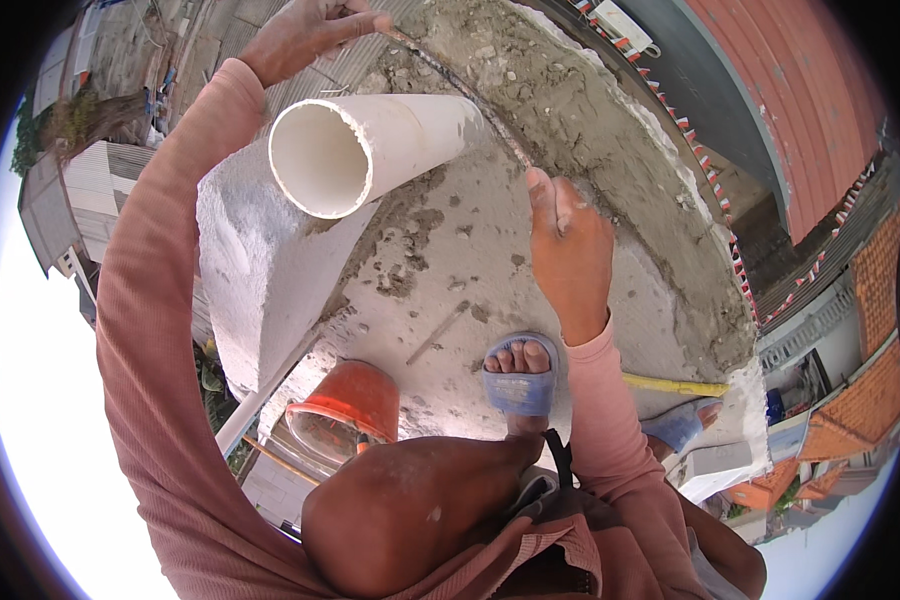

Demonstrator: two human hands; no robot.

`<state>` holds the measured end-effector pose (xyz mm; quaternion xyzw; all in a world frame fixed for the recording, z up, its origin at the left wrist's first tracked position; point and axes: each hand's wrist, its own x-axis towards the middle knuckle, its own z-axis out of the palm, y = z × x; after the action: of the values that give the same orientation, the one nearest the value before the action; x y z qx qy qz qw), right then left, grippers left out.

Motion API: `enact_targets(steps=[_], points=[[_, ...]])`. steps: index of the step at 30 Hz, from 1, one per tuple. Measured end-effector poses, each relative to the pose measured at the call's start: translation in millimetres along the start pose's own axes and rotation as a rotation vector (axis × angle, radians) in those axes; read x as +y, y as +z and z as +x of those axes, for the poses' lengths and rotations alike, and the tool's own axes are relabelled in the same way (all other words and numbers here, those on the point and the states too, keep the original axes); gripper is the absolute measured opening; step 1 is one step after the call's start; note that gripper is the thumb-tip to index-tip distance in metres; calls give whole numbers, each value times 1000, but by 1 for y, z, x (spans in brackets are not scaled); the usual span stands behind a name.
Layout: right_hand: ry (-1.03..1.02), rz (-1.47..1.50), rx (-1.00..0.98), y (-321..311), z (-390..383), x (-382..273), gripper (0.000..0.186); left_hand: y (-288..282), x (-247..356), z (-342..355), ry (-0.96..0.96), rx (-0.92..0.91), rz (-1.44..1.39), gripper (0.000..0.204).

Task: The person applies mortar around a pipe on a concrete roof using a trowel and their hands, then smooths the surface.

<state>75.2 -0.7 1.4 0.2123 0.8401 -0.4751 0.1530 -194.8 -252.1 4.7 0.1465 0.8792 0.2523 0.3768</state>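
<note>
A thin, mottled rod (450, 80) runs diagonally between my hands. My left hand (310, 40) is closed on its upper end at the top of the view. My right hand (570, 235), right of centre, grips the lower end, thumb along it. Just under the rod lies a white plastic pipe (415, 135), its wide open end toward the left, resting by a pale concrete block (260, 260). Rough grey mortar (530, 75) lies beyond the rod along the ledge.
A red bucket (355, 385) stands low left, near my sandalled foot (515, 375). A yellow strip (670, 383) lies beside my other foot. The concrete ledge (630, 290) ends at a drop, with bunting (705, 170) and roofs (800, 90) beyond.
</note>
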Motion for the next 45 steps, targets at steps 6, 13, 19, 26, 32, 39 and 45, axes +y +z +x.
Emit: enact_targets(steps=[6,13,19,26,32,39,45], points=[[183,160,-111,-23,-19,38,45,24,37,1,51,-37,39,41],[121,298,-89,-1,18,-2,52,-29,-12,4,-206,99,46,44],[300,350,-160,-10,-2,10,55,11,18,11,-35,38,78,46],[387,306,-197,-24,-5,11,56,14,24,6,-88,-3,-14,46],[150,345,-118,-6,17,1,56,-25,-31,12,-187,-68,-106,51],[413,508,-212,-22,-1,14,48,21,12,11,-86,-2,-108,48],[427,610,-242,-23,-6,21,48,13,9,8,-160,12,-99,49]])
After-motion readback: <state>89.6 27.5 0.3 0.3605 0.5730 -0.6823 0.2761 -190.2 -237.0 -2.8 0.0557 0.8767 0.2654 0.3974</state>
